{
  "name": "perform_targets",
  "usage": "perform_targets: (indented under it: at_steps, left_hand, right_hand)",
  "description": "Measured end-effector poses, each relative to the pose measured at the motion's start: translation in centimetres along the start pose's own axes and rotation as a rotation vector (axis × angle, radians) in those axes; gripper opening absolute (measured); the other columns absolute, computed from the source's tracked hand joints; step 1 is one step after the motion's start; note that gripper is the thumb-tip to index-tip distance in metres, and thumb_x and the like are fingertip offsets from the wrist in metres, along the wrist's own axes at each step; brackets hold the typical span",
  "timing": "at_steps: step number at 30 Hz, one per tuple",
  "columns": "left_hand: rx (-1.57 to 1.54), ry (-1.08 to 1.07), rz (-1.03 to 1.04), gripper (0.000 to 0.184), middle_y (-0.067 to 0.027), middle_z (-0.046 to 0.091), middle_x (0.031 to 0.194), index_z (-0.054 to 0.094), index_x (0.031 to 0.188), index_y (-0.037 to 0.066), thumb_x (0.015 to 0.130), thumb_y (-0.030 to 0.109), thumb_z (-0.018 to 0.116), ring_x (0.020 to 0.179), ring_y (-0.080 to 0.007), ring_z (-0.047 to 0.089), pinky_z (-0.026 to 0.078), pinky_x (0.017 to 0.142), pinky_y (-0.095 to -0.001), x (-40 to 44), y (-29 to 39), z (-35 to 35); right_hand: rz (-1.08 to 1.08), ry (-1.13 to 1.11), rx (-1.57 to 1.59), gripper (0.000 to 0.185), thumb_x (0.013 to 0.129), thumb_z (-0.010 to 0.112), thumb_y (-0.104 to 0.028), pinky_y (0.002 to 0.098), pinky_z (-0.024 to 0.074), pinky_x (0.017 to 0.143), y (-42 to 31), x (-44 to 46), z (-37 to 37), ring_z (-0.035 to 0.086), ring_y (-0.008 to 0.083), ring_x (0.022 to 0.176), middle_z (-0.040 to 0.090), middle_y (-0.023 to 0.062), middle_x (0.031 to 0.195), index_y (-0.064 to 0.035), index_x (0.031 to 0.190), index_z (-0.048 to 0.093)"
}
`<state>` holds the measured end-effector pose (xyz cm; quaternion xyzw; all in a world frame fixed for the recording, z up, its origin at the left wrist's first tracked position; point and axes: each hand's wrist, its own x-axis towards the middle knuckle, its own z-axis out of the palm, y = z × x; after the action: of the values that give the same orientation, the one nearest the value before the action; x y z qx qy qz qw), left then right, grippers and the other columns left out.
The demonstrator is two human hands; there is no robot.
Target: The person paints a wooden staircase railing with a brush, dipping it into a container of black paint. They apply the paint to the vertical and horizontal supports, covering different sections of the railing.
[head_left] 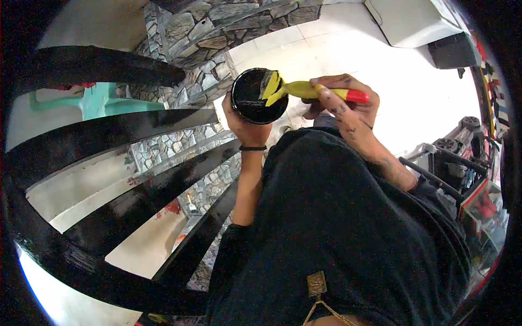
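My left hand point(251, 130) is wrapped round a can of black paint point(251, 106), its round opening facing me. Above the can, my right hand point(350, 106) grips a paintbrush point(302, 88) by its yellow handle, which has a red end. The brush head rests at the can's right rim, with its bristles over or in the dark paint; how deep they sit I cannot tell. Dark smudges mark the fingers and wrist of my right hand.
Curved black bars point(109, 127) of a railing stand close on my left, glossy in places. Behind them are a green plastic piece point(100, 100) and a stone-patterned wall point(193, 27). A second brush point(191, 204) lies below. A wheeled black frame point(443, 157) is at right.
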<state>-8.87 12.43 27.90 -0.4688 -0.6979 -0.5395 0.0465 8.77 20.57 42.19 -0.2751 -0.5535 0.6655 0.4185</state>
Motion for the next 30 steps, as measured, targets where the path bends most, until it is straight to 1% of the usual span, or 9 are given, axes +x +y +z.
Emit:
perform_targets:
  at_steps: [5, 6, 9, 11, 14, 17, 21, 28, 30]
  left_hand:
    - [0.075, -0.034, -0.048, 0.084, -0.0128, 0.056, 0.118, 0.040, 0.130, -0.002, 0.062, 0.008, 0.087, 0.109, -0.0231, 0.058, 0.045, 0.096, -0.0331, -1.3, -1.1, 0.3]
    - [0.049, -0.038, -0.078, 0.084, -0.0130, 0.056, 0.119, 0.040, 0.130, -0.002, 0.062, 0.009, 0.088, 0.109, -0.0231, 0.058, 0.045, 0.096, -0.0330, -1.4, -1.0, 0.3]
    - [0.071, -0.049, -0.049, 0.087, -0.0134, 0.055, 0.119, 0.039, 0.130, -0.003, 0.060, 0.012, 0.089, 0.109, -0.0229, 0.058, 0.045, 0.096, -0.0324, -1.2, -0.8, 0.5]
    - [-0.108, -0.051, -0.127, 0.088, -0.0132, 0.055, 0.119, 0.039, 0.130, -0.003, 0.060, 0.013, 0.089, 0.109, -0.0233, 0.058, 0.046, 0.096, -0.0324, -0.8, 0.2, 0.8]
    - [-0.026, -0.020, -0.028, 0.084, -0.0137, 0.056, 0.117, 0.040, 0.130, -0.003, 0.061, 0.011, 0.088, 0.107, -0.0240, 0.059, 0.046, 0.095, -0.0324, -0.5, 0.1, 1.1]
    - [0.079, -0.020, 0.024, 0.082, -0.0144, 0.056, 0.116, 0.040, 0.130, -0.004, 0.063, 0.008, 0.086, 0.107, -0.0246, 0.059, 0.046, 0.094, -0.0325, -0.4, -0.1, 0.4]
    - [-0.159, -0.013, -0.025, 0.081, -0.0150, 0.057, 0.115, 0.041, 0.130, -0.004, 0.063, 0.006, 0.085, 0.107, -0.0255, 0.059, 0.047, 0.094, -0.0331, -0.7, 0.2, -0.4]
    - [-0.160, -0.072, -0.007, 0.085, -0.0148, 0.056, 0.117, 0.042, 0.130, -0.003, 0.060, 0.008, 0.088, 0.106, -0.0252, 0.060, 0.048, 0.093, -0.0333, -0.8, 1.6, -0.6]
    - [-0.415, -0.066, -0.113, 0.087, -0.0143, 0.056, 0.117, 0.042, 0.130, -0.003, 0.059, 0.008, 0.089, 0.106, -0.0243, 0.060, 0.049, 0.092, -0.0329, -1.6, 0.3, 0.2]
  right_hand:
    - [-0.044, 0.013, -0.161, 0.017, 0.089, 0.065, -0.007, 0.0287, 0.0586, 0.061, -1.2, -0.8, -1.1, 0.068, 0.0198, 0.071, 0.068, 0.0213, 0.096, 0.0092, 0.096, 0.068]
    - [-0.081, -0.034, -0.174, 0.015, 0.088, 0.066, -0.004, 0.0270, 0.0582, 0.060, -0.7, -0.7, -1.5, 0.068, 0.0172, 0.071, 0.069, 0.0184, 0.096, 0.0082, 0.095, 0.069]
    - [-0.024, -0.206, -0.306, 0.014, 0.087, 0.065, -0.002, 0.0291, 0.0585, 0.061, -0.8, -0.2, -1.5, 0.068, 0.0210, 0.068, 0.067, 0.0227, 0.101, 0.0093, 0.096, 0.066]
    - [-0.050, -0.170, -0.245, 0.011, 0.088, 0.062, 0.001, 0.0304, 0.0595, 0.063, -0.7, 0.0, -0.5, 0.069, 0.0222, 0.071, 0.068, 0.0218, 0.100, 0.0102, 0.094, 0.067]
    - [-0.154, -0.151, -0.202, 0.011, 0.088, 0.061, 0.003, 0.0312, 0.0604, 0.065, -0.2, 0.2, -0.4, 0.070, 0.0269, 0.080, 0.068, 0.0225, 0.097, 0.0094, 0.096, 0.066]
    - [-0.361, -0.341, -0.360, 0.013, 0.084, 0.065, 0.002, 0.0353, 0.0592, 0.073, -1.1, 0.8, -2.3, 0.070, 0.0289, 0.085, 0.069, 0.0219, 0.099, 0.0057, 0.096, 0.067]
    - [-0.391, -0.615, -0.572, 0.019, 0.077, 0.069, -0.002, 0.0397, 0.0558, 0.081, -3.6, 1.7, -3.8, 0.069, 0.0288, 0.091, 0.070, 0.0176, 0.101, 0.0035, 0.095, 0.067]
    - [-0.357, -1.044, -0.953, 0.023, 0.078, 0.061, -0.011, 0.0394, 0.0531, 0.070, -7.3, 3.9, -2.7, 0.065, 0.0356, 0.079, 0.062, 0.0163, 0.094, -0.0022, 0.099, 0.067]
    - [-0.331, -1.107, -0.900, 0.023, 0.076, 0.061, -0.009, 0.0398, 0.0534, 0.071, -7.6, 4.1, -2.5, 0.065, 0.0349, 0.079, 0.060, 0.0172, 0.095, -0.0020, 0.097, 0.066]
